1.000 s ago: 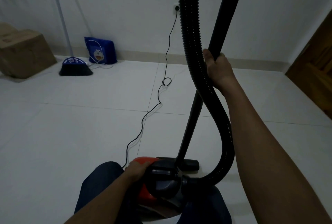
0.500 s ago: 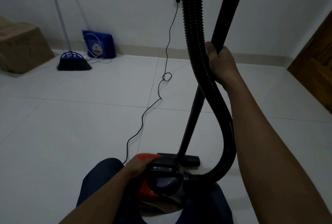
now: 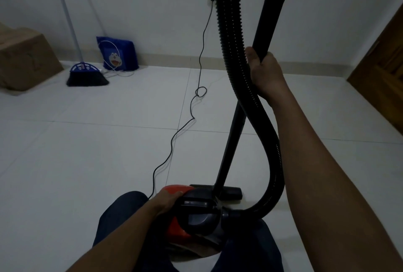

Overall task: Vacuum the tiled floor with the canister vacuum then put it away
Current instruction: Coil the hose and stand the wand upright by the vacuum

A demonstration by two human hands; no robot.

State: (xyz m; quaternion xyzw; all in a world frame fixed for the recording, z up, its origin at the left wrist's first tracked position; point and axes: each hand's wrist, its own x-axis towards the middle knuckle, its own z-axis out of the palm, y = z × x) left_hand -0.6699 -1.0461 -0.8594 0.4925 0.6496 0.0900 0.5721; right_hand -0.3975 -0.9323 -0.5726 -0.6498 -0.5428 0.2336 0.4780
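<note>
Gripping the one black tube at 1 o'clock, the right hand is wrapping its fingers fully round it. The left hand is resting on the one red vacuum at 6 o'clock on the tiled floor. Its fingertips are hiding behind the dark handle, so its hold is unclear. One ribbed hose is running off the top edge. One box at 9 o'clock is being cut off. One broom, one blue bag and one cord are lying beyond.

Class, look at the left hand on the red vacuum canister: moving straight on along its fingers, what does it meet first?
Probably the black carry handle atop the red vacuum canister, just beyond the left hand; depth is unclear.
</note>
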